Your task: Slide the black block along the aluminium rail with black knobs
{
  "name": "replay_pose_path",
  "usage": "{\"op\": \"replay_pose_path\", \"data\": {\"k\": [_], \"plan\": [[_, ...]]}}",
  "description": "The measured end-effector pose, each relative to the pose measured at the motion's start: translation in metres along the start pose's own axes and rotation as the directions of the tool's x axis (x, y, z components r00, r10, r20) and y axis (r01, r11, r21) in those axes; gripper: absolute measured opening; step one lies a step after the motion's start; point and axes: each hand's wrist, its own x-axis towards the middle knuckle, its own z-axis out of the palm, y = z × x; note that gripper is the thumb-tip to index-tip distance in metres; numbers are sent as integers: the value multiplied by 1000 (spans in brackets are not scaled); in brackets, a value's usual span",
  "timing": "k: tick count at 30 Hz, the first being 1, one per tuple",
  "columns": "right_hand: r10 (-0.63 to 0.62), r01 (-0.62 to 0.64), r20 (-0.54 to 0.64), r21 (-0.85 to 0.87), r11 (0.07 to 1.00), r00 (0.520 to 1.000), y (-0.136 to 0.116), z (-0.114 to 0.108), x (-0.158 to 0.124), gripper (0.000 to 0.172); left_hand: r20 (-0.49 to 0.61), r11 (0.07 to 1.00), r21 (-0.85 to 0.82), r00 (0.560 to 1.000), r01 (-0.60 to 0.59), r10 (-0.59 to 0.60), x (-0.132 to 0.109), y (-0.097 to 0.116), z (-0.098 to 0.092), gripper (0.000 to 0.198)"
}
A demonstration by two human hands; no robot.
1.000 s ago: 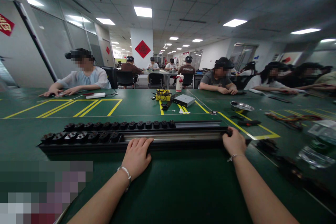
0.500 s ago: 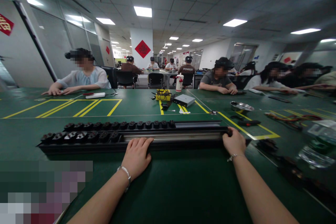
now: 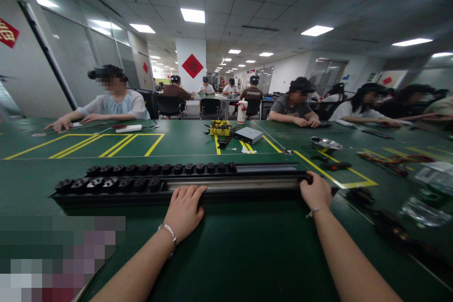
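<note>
Two long black power tracks lie side by side across the table before me. Several round black socket modules (image 3: 125,184) sit along the left of the front track (image 3: 247,194). The rear track (image 3: 267,168) carries a longer row of similar modules. My left hand (image 3: 186,210) is closed over the near edge of the front track, fingers on top and thumb in front. At the track's right end, my right hand (image 3: 316,191) is closed on a small black module (image 3: 310,178), mostly hidden by the fingers.
Loose black modules (image 3: 396,231) lie to the right, near a clear plastic water bottle (image 3: 430,196). Farther off are a metal bowl (image 3: 325,143), bundled wires (image 3: 385,159), a grey box (image 3: 248,135) and a yellow box (image 3: 220,127). Other people sit across the table.
Both my hands and the tracks look unmoved. Across the table at left, a person's hand has shifted slightly left.
</note>
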Motion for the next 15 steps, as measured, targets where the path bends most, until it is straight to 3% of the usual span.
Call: {"op": "replay_pose_path", "data": {"k": [15], "plan": [[-9,9,-8,11,1000,1000,1,-2,-1,44,-29,1000,-5,1000,-12,12,0,-1,2,50]]}}
